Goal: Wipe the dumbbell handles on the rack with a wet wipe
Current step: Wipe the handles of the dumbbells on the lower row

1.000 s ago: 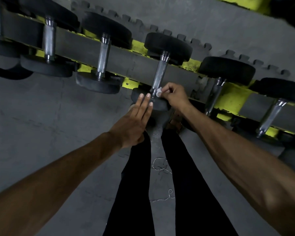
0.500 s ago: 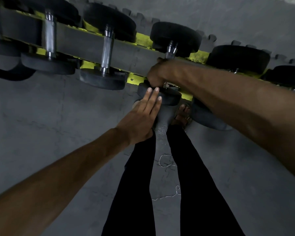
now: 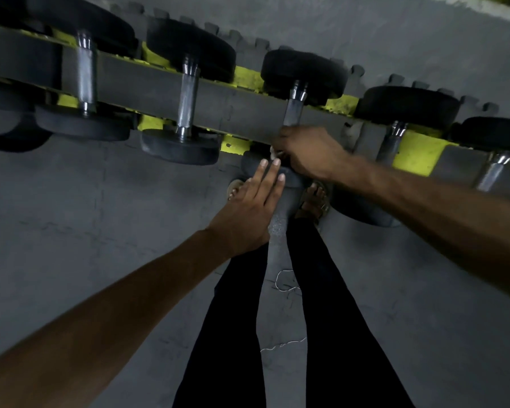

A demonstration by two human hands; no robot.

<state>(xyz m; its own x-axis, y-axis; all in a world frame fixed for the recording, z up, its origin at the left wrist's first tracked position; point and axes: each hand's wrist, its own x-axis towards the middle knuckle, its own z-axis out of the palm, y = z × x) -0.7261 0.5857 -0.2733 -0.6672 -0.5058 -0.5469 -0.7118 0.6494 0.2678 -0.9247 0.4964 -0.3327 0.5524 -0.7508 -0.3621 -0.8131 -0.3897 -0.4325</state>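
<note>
A row of black dumbbells lies across a grey and yellow rack (image 3: pixel 248 113). My right hand (image 3: pixel 305 153) grips the near end of the middle dumbbell's steel handle (image 3: pixel 293 111), with a white wet wipe (image 3: pixel 274 153) peeking out under its fingers. The upper part of that handle shows bare above my hand. My left hand (image 3: pixel 248 210) rests with straight fingers on the near black weight head (image 3: pixel 289 176) of the same dumbbell. Most of the wipe is hidden inside my right hand.
Other dumbbells sit on both sides, with steel handles at the left (image 3: pixel 186 104) and right (image 3: pixel 390 142). My legs in black trousers (image 3: pixel 321 319) and sandalled feet (image 3: pixel 314 201) stand on a grey concrete floor (image 3: pixel 86 231). A loose thread (image 3: pixel 283 279) lies between my legs.
My right hand slid up the handle and has come back down to its near end with the wipe. My left hand stays on the weight head.
</note>
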